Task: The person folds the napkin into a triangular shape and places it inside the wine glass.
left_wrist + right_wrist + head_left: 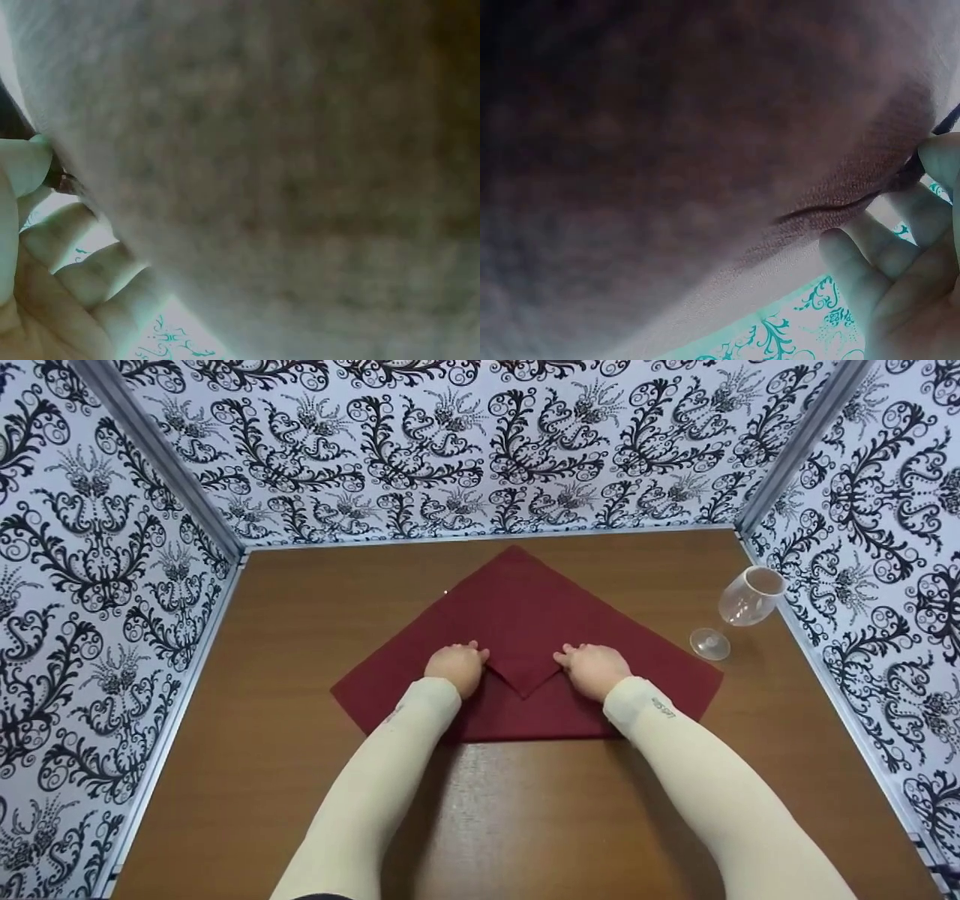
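A dark red cloth napkin lies folded on the wooden table, one corner pointing to the back wall. A folded-down flap on it ends in a point facing me. My left hand pinches the flap's left edge, my right hand its right edge. In the left wrist view, the left thumb presses cloth against a finger; blurred fabric hides most of that view. Close-up fabric also fills much of the right wrist view, where the right hand holds an edge between thumb and finger.
A clear stemmed glass stands near the napkin's right corner, close to the right wall. Patterned black-and-white panels enclose the wooden table at the back and both sides.
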`<state>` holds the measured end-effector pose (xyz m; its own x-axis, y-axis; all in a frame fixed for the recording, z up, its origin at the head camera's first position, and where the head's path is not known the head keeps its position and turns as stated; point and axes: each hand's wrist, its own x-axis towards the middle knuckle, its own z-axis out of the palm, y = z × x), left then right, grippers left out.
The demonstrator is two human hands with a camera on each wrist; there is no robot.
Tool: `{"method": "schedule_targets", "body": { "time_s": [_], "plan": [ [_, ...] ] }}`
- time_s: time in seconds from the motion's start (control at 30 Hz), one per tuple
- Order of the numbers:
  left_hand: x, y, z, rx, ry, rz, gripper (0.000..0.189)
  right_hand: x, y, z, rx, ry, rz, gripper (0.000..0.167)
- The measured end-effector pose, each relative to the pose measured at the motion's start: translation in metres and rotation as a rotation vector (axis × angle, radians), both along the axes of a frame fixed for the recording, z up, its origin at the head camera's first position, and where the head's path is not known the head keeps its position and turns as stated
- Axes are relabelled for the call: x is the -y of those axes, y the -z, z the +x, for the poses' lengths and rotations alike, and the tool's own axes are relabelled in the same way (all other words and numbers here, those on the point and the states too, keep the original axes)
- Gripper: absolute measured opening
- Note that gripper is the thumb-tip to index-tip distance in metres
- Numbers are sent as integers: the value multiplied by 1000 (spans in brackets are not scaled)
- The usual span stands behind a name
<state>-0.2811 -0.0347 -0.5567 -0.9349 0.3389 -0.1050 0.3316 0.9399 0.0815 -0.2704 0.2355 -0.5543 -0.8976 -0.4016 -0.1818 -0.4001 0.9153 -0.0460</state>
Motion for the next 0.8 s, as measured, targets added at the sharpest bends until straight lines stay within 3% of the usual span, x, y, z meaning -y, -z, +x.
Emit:
{"method": "schedule_targets", "body": {
  "time_s": [0.37, 0.53, 0.8],
  "plan": [
    [-1, 6, 1, -12, -40, 6, 54, 1, -5, 6, -18, -2, 3, 39],
    [-1, 7, 1, -20, -38, 3, 53, 1, -7, 8, -71, -6, -27, 32],
    [4, -1, 1, -52, 64, -18, 32, -2, -13, 6, -106, -40, -92, 25]
  ]
}}
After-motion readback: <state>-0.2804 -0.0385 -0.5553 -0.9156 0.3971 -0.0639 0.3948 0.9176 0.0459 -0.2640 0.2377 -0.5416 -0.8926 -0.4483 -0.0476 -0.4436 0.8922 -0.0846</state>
